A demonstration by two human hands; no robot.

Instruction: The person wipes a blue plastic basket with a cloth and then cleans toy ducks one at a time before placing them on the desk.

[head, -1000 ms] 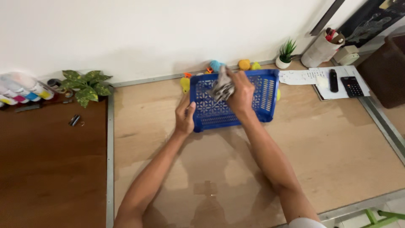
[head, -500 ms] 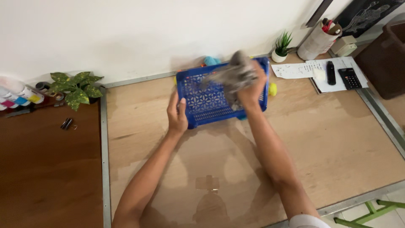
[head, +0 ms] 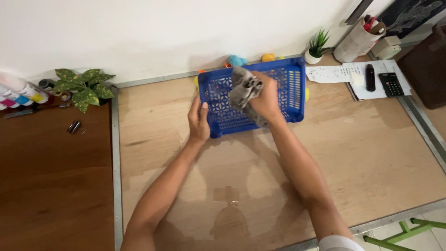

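A blue plastic basket with a perforated floor and slotted walls sits on the light wooden table near the wall. My left hand grips its left rim, thumb up on the edge. My right hand is closed around a crumpled grey cloth, pressing it onto the inside of the basket. Small yellow, orange and blue toys peek out behind the basket's far edge.
A leafy potted plant and coloured bottles stand at the left on the dark wooden top. At the back right are a small green plant, a white holder, papers, a black remote and a calculator.
My right hand has swept the grey cloth from the basket's right end back toward its middle. The left hand keeps its hold on the left rim. The view has shifted slightly.
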